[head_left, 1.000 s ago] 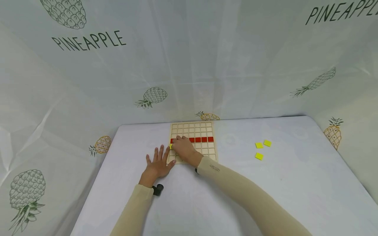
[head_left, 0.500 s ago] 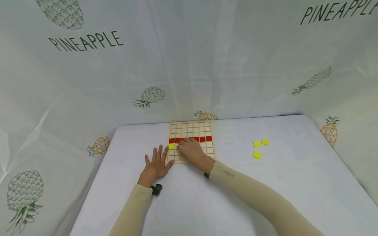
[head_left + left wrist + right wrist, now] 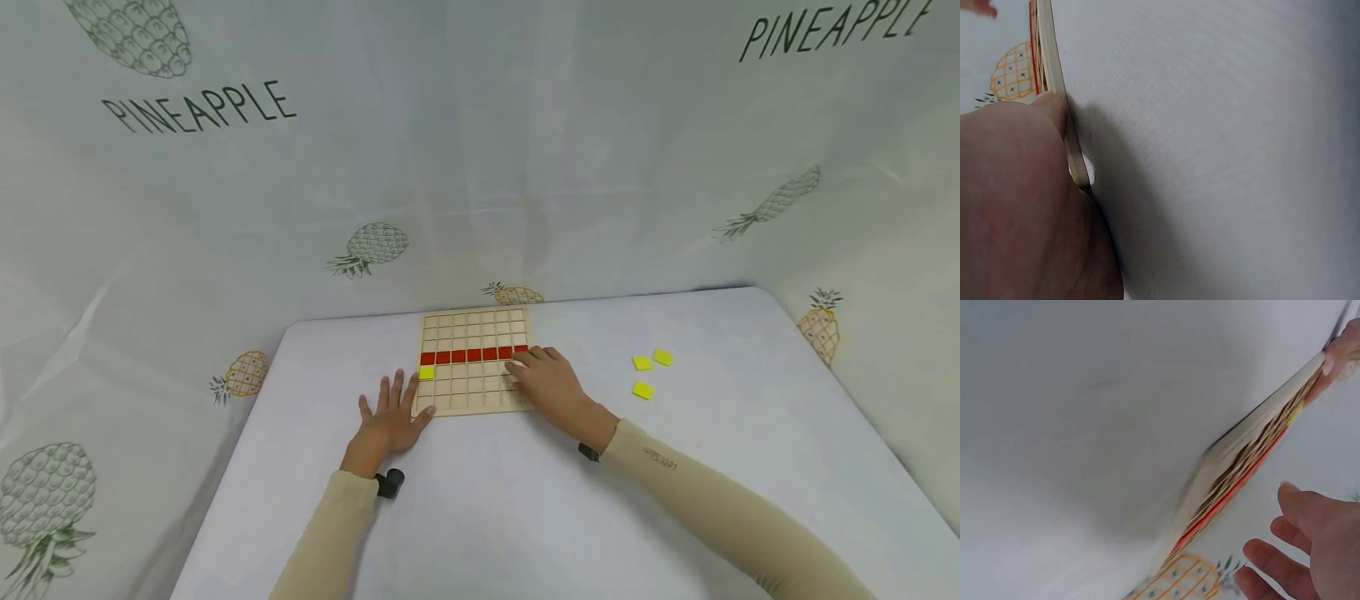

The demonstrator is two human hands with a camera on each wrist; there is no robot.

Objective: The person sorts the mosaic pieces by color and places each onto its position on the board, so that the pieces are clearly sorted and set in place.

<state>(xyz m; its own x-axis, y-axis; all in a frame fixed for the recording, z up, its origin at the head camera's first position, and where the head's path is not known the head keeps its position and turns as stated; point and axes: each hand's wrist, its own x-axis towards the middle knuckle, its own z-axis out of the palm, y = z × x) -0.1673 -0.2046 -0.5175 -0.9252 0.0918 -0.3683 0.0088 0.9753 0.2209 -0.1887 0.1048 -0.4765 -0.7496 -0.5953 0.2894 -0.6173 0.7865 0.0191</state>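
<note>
By splayed left hand [image 3: 388,423] and relaxed right hand [image 3: 553,388], pale gridded board [image 3: 467,386], red tiles [image 3: 459,356] across.

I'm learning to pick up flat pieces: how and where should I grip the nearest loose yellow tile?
Probably pinch the yellow tile by two opposite edges, right hand coming from above and the near side: it lies flat on the table, and the other two loose tiles sit beyond it.
</note>
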